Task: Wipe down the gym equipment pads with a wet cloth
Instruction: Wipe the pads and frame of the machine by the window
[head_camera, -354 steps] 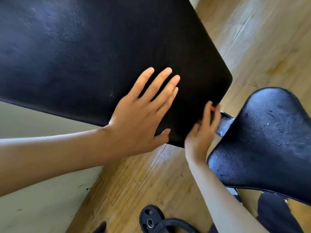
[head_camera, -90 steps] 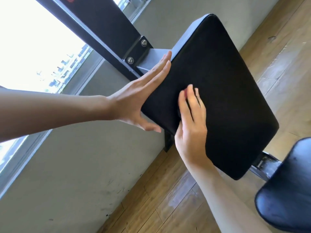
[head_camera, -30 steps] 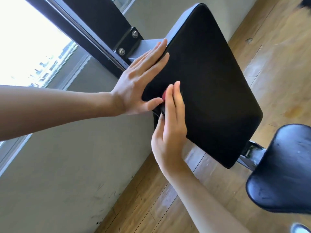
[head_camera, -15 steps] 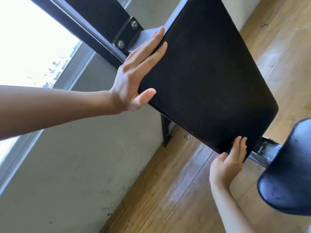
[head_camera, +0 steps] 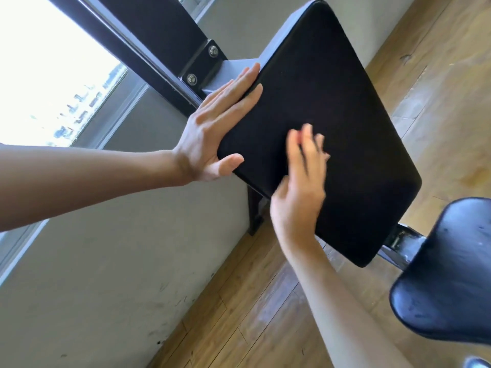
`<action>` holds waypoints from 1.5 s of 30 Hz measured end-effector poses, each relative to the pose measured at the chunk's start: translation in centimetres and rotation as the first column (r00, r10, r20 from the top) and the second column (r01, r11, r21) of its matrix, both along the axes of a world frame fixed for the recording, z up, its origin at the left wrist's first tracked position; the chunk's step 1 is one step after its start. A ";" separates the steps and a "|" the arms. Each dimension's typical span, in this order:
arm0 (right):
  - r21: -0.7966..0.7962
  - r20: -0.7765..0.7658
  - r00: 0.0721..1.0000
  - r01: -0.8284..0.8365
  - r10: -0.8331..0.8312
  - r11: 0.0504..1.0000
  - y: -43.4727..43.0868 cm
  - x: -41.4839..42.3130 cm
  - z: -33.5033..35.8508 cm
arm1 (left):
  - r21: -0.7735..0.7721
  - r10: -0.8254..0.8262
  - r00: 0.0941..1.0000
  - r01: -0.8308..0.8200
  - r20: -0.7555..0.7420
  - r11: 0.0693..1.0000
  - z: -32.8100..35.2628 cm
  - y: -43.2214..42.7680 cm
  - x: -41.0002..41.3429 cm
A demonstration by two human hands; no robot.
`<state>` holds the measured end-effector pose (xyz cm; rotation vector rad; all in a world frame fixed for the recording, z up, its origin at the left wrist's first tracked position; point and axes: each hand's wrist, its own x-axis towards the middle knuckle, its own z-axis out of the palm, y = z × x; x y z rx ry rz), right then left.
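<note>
A large black back pad (head_camera: 350, 107) slopes from upper middle down to the right. My left hand (head_camera: 215, 128) lies flat and open against its upper left edge, holding nothing. My right hand (head_camera: 300, 187), blurred by motion, presses flat on the pad's face near the lower left edge. Only a faint trace of the red cloth (head_camera: 300, 133) shows between its fingers; the rest is hidden under the palm. A second black pad, the seat (head_camera: 451, 288), sits at the lower right, apart from both hands.
A dark steel beam (head_camera: 159, 35) with a bolted bracket carries the back pad. A metal joint (head_camera: 398, 244) links it to the seat. A bright window (head_camera: 39, 75) and a grey wall (head_camera: 106, 274) fill the left. Wooden floor (head_camera: 252, 314) lies below.
My right hand has swept up from the pad's lower right corner to the lower left part of its face. My left hand stays on the upper left edge.
</note>
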<state>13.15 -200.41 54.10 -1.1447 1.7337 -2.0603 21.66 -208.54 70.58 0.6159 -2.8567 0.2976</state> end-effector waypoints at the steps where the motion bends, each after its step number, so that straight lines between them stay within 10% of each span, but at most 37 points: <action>1: 0.085 0.025 0.999 0.025 -0.027 0.996 0.6 -0.5 -2.6 | -0.007 0.000 1.000 0.000 -0.005 1.000 -0.1 0.0 0.1; 9: 0.371 0.459 0.874 -0.026 -0.160 0.928 3.5 -3.7 -11.9 | -0.052 0.049 0.999 -0.048 0.013 0.997 -0.6 0.5 -0.1; 15: 0.100 0.195 0.981 -0.021 0.001 0.995 0.2 -1.1 -0.7 | -0.233 0.209 0.932 -0.141 0.297 0.962 1.6 2.2 -0.8; 20: -0.001 -0.145 0.980 -0.141 0.139 0.990 1.0 -1.8 -2.1 | -0.421 0.200 0.773 0.094 0.602 0.902 -1.2 4.3 -2.4; 27: 0.399 0.162 0.986 -0.100 0.037 0.912 6.0 -4.9 -20.0 | -0.572 0.295 0.741 0.145 0.603 0.807 -2.8 4.0 -2.4; 32: 0.342 0.381 0.918 -0.028 -0.111 0.939 4.2 -3.3 -12.9 | -0.578 0.312 0.721 0.149 0.619 0.802 -2.6 4.1 -2.7; 36: 0.142 0.153 0.988 -0.029 0.007 0.989 3.6 0.4 -5.5 | -0.565 0.299 0.728 0.146 0.617 0.812 -2.4 4.2 -2.8; 40: 0.240 -0.007 0.998 -0.062 0.066 0.969 4.9 -1.2 -10.6 | -0.541 0.260 0.757 0.143 0.600 0.829 -2.6 4.3 -3.0; 45: 0.344 0.226 0.973 -0.127 0.049 0.930 6.5 -4.3 -9.8 | -0.453 0.252 0.744 0.077 0.619 0.888 -2.4 4.7 -2.8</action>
